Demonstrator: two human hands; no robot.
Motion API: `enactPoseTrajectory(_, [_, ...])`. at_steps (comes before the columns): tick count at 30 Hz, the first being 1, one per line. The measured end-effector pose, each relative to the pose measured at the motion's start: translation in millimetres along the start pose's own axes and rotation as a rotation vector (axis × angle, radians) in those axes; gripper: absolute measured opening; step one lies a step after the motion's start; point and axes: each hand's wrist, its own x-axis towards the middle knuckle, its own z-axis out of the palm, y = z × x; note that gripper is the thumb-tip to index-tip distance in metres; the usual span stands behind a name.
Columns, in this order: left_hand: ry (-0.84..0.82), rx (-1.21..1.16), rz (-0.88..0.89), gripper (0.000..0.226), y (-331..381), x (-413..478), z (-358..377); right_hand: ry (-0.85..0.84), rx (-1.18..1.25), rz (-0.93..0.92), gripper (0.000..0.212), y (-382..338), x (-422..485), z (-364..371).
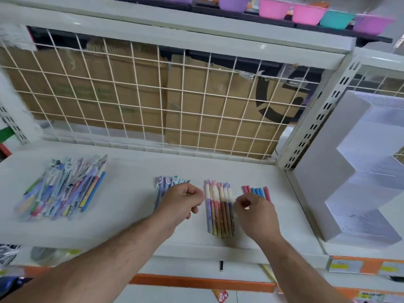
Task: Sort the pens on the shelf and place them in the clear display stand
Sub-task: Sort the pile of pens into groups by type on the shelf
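Pretty clearly a shop, stationery/homeware aisle vibe. The left hand (181,202) and right hand (255,215) are over a white metal shelf (131,228). There's a slotted upright (317,121) off to the right of the right hand, and a wire grid back panel (153,106) beyond both, with cardboard boxes (98,95) behind it. Orange price-label strips (358,266) run along the shelf edges below the wrists, and coloured plastic bowls (306,14) are lined up high above.

- The left hand (181,202) is held palm down with its fingers curled into a loose fist, the thumb laid against the forefinger.
- The right hand (256,217) is held palm down, fingers bent downward, thumb and forefinger brought together; whether anything is pinched cannot be told.
- The bare left forearm (98,263) and right forearm (306,274) are stretched forward, converging slightly.
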Motion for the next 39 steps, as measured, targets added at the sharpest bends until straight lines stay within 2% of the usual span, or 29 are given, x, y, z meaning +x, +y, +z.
enactPoseTrajectory(2, [0.014, 0.009, 0.005, 0.009, -2, 1, -13, -0.026, 0.044, -0.063, 0.005, -18, -6, 10])
enactPoseTrajectory(7, [0.049, 0.058, 0.042, 0.007, -9, 0, -53, -0.105, 0.105, -0.132, 0.017, -69, -15, 45])
enactPoseTrajectory(11, [0.126, 0.154, 0.072, 0.007, -15, 0, -95, -0.128, 0.030, -0.212, 0.012, -104, -23, 76])
enactPoseTrajectory(14, [0.185, 0.406, 0.143, 0.008, -20, -2, -128, -0.161, -0.089, -0.270, 0.008, -129, -29, 98])
enactPoseTrajectory(17, [0.241, 0.762, 0.252, 0.004, -24, -5, -161, -0.185, -0.170, -0.305, 0.020, -152, -35, 118])
enactPoseTrajectory(20, [0.319, 1.091, 0.338, 0.026, -28, -4, -190, -0.200, -0.184, -0.320, 0.029, -170, -38, 133])
enactPoseTrajectory(25, [0.368, 1.384, 0.223, 0.045, -32, 7, -227, -0.194, -0.194, -0.315, 0.028, -184, -40, 148])
enactPoseTrajectory(34, [0.316, 1.369, 0.194, 0.051, -34, 22, -231, -0.205, -0.196, -0.277, 0.026, -188, -40, 152])
enactPoseTrajectory(39, [0.265, 1.315, 0.178, 0.033, -31, 27, -227, -0.217, -0.148, -0.254, 0.024, -186, -37, 150])
